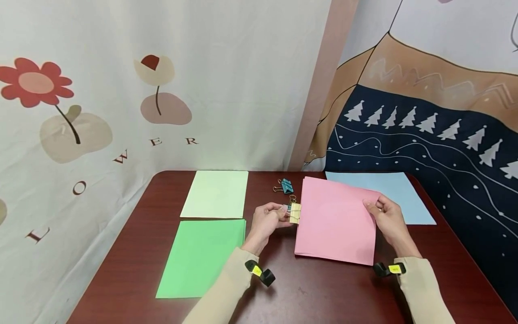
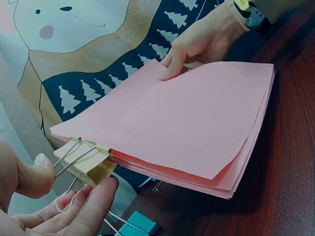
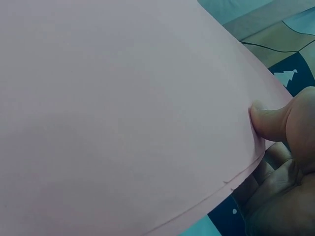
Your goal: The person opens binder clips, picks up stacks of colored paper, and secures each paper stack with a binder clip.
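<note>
Paper stack, pink, sits between the two hands above the dark table, its left edge facing the left hand and its far right corner in the right hand; the yellow binder clip bites that left edge, wire handles pointing away from the sheets toward the left palm; the left hand is much the nearer to it, thumb and fingers pinching the handles; the right hand pinches the corner, thumb on top, fingers beneath, stack lifted slightly; a teal binder clip lies just beyond on the table.
</note>
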`<control>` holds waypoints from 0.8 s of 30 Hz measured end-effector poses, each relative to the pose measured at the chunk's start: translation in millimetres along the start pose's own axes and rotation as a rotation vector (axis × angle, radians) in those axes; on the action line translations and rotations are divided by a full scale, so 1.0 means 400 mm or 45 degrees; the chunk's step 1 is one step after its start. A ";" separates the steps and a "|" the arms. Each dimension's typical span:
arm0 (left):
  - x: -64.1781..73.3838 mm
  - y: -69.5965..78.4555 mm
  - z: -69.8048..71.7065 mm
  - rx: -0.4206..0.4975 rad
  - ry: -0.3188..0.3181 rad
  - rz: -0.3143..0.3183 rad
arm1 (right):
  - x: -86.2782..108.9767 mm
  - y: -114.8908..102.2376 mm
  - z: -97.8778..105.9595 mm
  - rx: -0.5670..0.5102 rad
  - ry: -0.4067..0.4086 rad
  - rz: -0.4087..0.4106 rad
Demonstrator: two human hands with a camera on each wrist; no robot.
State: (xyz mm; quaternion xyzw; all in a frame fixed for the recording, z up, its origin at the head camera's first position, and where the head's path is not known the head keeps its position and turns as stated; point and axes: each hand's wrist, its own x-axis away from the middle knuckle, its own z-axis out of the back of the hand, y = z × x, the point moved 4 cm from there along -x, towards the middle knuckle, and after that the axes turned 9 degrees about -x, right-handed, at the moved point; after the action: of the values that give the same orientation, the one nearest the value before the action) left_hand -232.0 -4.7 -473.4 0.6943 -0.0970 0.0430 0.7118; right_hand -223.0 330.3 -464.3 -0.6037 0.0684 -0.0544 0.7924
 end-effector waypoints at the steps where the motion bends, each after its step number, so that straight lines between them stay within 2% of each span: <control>1: 0.000 0.001 0.000 0.004 -0.003 0.005 | 0.000 0.000 0.000 -0.001 0.001 0.001; 8: -0.002 -0.001 0.001 -0.022 -0.001 0.020 | 0.000 -0.002 -0.003 -0.021 0.003 0.015; 18: 0.003 0.000 -0.005 -0.017 0.031 -0.049 | 0.001 -0.002 -0.017 -0.139 -0.065 0.029; 24: 0.002 -0.008 -0.004 -0.080 0.029 0.009 | 0.000 0.002 -0.025 -0.195 -0.102 0.021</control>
State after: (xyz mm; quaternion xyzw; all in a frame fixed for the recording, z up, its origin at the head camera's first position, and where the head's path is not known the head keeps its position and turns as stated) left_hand -230.3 -3.2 -476.3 0.6707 -0.0926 0.0502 0.7342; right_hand -224.7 320.8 -467.6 -0.6635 0.0457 -0.0182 0.7465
